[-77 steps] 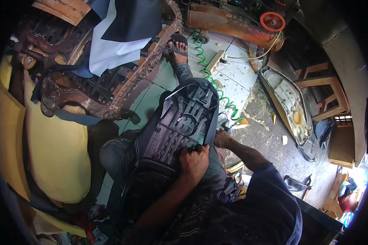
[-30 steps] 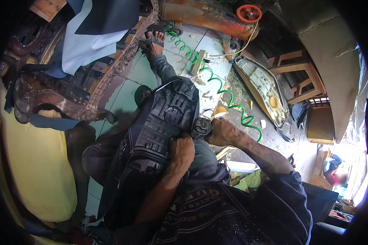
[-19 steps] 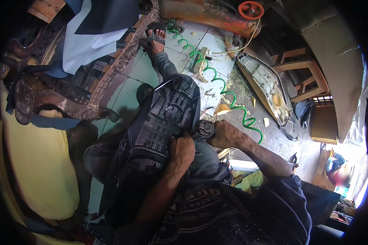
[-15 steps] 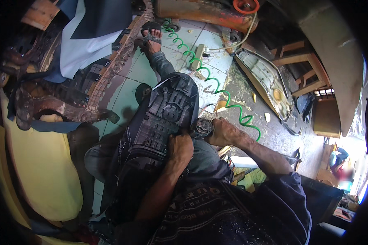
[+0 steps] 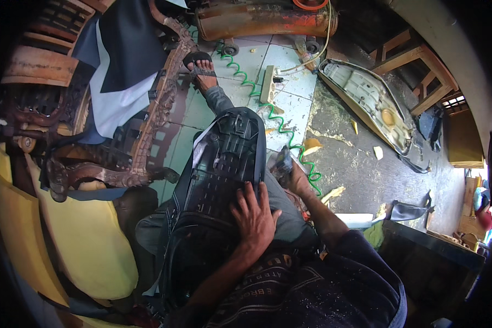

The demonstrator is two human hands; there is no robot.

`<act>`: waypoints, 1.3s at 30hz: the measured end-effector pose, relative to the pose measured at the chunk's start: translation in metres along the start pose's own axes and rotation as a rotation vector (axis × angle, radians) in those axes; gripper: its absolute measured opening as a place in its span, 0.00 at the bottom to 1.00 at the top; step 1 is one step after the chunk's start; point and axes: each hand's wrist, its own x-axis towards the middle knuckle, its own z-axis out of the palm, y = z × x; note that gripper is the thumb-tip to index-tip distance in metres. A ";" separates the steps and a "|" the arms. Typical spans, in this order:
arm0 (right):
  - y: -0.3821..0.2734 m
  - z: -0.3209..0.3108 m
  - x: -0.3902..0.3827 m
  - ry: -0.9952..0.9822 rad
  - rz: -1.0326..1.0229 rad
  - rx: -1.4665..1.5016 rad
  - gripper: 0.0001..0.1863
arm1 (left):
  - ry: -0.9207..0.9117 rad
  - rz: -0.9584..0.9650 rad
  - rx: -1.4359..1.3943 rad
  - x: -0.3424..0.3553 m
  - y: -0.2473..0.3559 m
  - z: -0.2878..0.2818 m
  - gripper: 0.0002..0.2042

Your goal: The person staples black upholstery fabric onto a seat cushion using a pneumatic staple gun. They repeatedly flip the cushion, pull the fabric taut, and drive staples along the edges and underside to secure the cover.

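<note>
Foam slabs [image 5: 87,246], yellow, fill the lower left of the frame, with carved wooden furniture [image 5: 120,147] above. At centre, the black plastic seat base [image 5: 224,169] lies underside-up across the person's lap; left hand [image 5: 254,216] presses flat on it, fingers spread, gripping nothing. Right hand [image 5: 291,174] is wrapped round a small tool [image 5: 282,162] at the base's right edge. Green coiled hose [image 5: 268,109] trails behind. My guess: the base could slide off the knee if that flat palm eases up.
</note>
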 end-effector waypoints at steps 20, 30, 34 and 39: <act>-0.273 -0.033 -0.023 -0.535 0.113 1.371 0.40 | 0.077 0.515 -1.417 0.014 -0.060 -0.309 0.39; -0.342 -0.183 0.026 -0.334 0.087 0.685 0.55 | 0.519 0.648 -1.684 -0.011 -0.117 -0.377 0.28; -0.330 -0.295 0.009 -0.162 -0.048 0.121 0.42 | 0.656 0.394 -1.833 -0.042 -0.155 -0.303 0.30; -0.307 -0.327 -0.061 -0.340 -0.091 -0.381 0.39 | 0.543 -0.203 -2.090 -0.109 -0.164 -0.145 0.41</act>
